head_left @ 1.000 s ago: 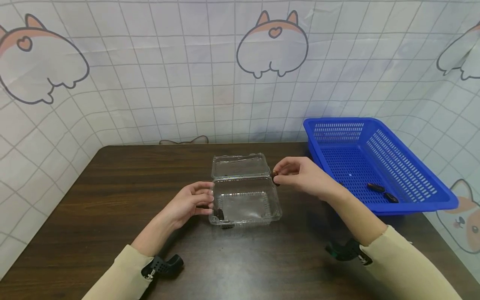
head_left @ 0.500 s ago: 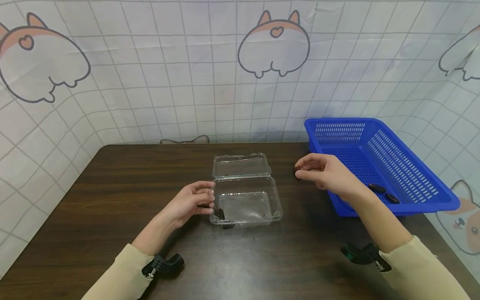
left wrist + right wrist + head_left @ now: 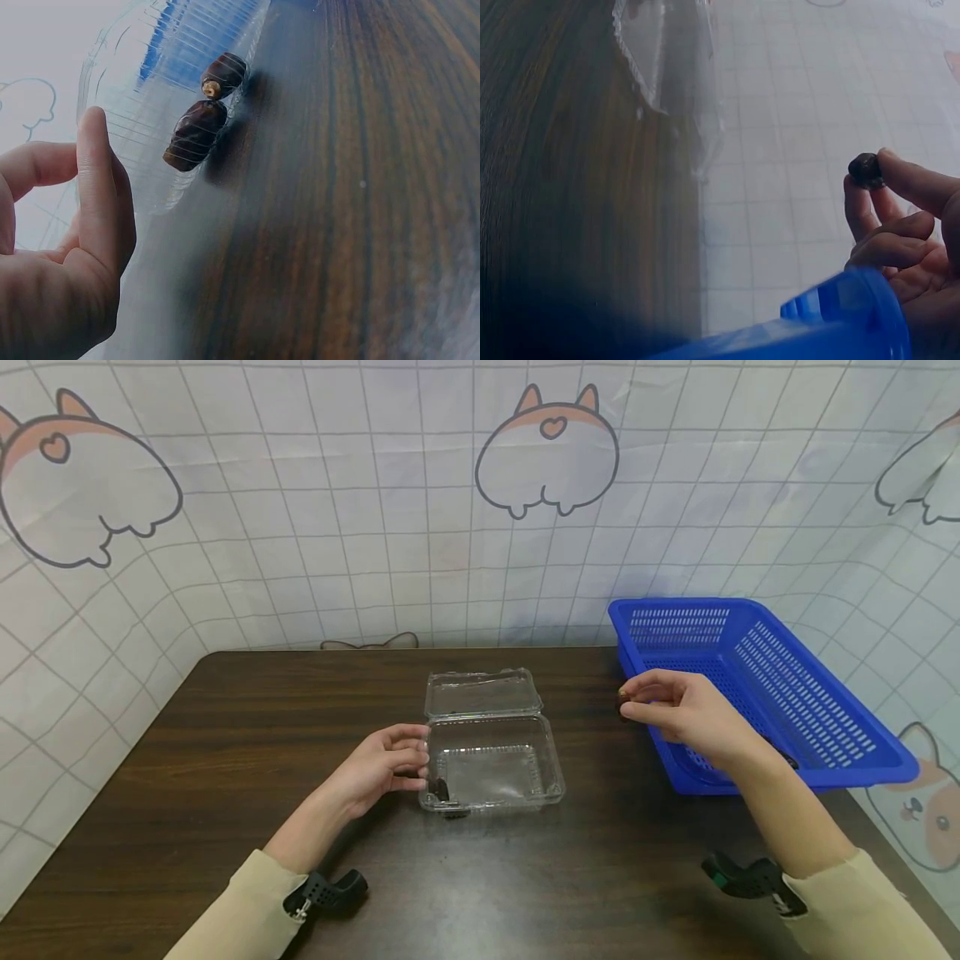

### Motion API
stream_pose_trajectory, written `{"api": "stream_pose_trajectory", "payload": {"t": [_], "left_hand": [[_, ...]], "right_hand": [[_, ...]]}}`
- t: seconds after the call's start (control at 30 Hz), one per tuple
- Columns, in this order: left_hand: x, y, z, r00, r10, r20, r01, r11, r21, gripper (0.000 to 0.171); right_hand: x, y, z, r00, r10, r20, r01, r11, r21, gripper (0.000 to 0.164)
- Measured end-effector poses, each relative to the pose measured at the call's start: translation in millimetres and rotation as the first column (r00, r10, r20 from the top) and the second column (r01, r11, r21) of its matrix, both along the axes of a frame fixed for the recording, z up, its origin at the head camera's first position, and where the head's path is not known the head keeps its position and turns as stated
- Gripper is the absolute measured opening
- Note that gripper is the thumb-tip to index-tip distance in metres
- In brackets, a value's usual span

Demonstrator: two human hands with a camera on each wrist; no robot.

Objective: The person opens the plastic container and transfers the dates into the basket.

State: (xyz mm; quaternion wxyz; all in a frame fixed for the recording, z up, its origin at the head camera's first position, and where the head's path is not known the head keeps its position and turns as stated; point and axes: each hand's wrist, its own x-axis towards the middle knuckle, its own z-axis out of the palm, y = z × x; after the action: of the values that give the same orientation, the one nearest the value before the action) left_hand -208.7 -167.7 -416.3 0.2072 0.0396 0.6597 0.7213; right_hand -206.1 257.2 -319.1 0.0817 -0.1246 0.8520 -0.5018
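Note:
My left hand (image 3: 382,768) rests its fingers against the left wall of a clear plastic clamshell box (image 3: 487,777). The box's lid (image 3: 483,693) is tipped back behind it. Two dark brown dates, the nearer (image 3: 196,135) and the farther (image 3: 223,76), lie in the box's near left corner, seen through its wall in the left wrist view. My right hand (image 3: 686,714) pinches another date (image 3: 866,169) between thumb and fingertips, raised at the left rim of the blue plastic basket (image 3: 817,664). In the head view that date is mostly hidden by the fingers.
The slatted basket stands at the table's right; a dark date (image 3: 787,761) in it is partly covered by my right forearm. Dark wood table (image 3: 247,727) surrounds the box. A patterned wall cloth (image 3: 360,527) closes off the back, with a thin cable (image 3: 367,645) along the edge.
My right hand has moved right, from the box's right edge to the basket's left rim, with the date held. The left hand and box stay put.

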Motion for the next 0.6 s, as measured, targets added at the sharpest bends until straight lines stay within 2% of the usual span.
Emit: {"api": "stream_pose_trajectory", "payload": {"t": [0.43,0.6], "left_hand": [[0.1,0,1.1,1.000,-0.002,-0.003,0.002,1.000,-0.001,0.055],[0.0,0,0.3,1.000,-0.006,-0.006,0.006,1.000,0.001,0.055]], "right_hand": [[7.5,25,-0.8,0.997,-0.050,-0.061,0.054,0.996,0.075,0.037],[9.4,35,-1.2,0.994,-0.076,-0.074,0.080,0.996,0.045,0.036]]}}
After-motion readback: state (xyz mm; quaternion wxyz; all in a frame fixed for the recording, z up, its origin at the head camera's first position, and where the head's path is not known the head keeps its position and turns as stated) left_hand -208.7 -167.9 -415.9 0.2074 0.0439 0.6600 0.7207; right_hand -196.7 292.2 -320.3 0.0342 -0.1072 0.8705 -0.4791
